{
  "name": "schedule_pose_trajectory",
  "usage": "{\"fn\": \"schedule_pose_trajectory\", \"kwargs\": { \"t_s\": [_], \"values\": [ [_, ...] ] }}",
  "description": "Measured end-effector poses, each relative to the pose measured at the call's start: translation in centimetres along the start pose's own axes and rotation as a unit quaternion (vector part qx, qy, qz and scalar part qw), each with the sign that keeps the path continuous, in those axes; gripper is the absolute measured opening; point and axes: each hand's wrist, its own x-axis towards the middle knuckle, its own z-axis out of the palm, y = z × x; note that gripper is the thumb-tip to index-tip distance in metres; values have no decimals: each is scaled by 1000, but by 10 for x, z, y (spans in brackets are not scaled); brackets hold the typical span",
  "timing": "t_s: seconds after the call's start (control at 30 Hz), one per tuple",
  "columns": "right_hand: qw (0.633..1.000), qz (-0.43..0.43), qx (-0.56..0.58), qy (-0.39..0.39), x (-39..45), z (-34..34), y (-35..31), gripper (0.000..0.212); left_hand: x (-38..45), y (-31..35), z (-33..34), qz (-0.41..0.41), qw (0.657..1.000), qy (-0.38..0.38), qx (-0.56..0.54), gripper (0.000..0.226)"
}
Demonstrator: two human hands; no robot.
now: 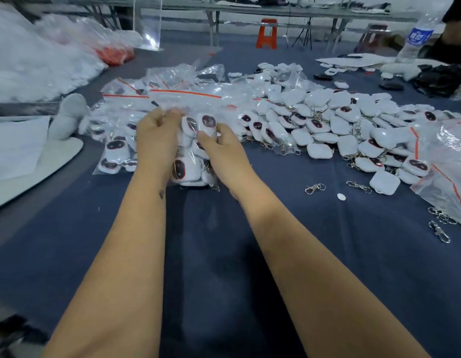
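Note:
A clear zip bag [190, 156] stuffed with white keychain cases stands on the dark blue tablecloth [224, 254] between my hands. My left hand [157, 135] grips the bag's upper left part, fingers curled into the plastic near its top. On the bag's right side, my right hand [221, 148] holds it, thumb pressed against a white case with a dark face inside. A big loose pile of the same white cases [340, 125] with metal clasps lies to the right.
Filled red-striped zip bags [177, 94] are heaped behind the hands, and empty bags [451, 171] lie at the right edge. Loose metal clasps [315, 188] are scattered at right. A water bottle [417, 34] stands far right, white plastic heaps [30, 55] far left.

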Motion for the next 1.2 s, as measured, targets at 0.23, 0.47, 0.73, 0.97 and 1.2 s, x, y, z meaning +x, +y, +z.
{"fn": "schedule_pose_trajectory", "kwargs": {
  "t_s": [0.23, 0.47, 0.73, 0.97, 1.2],
  "values": [
    [997, -29, -57, -35, 16, 29, 10, 37, 26, 12, -28, 57, 939, 223, 254, 61],
    [838, -65, -527, -128, 17, -27, 35, 52, -22, 19, 56, 202, 976, 76, -33, 41],
    [874, -94, -476, 7, -7, -94, 34, 11, -49, -13, 135, 41, 992, -119, 22, 39],
    [958, -15, -225, 175, -16, -121, 41, 15, -55, -26, 139, 101, 978, -125, 134, 28],
    [950, -52, -179, 249, -17, -125, 40, 15, -64, -20, 127, 220, 916, -171, 288, 25]
  ]
}}
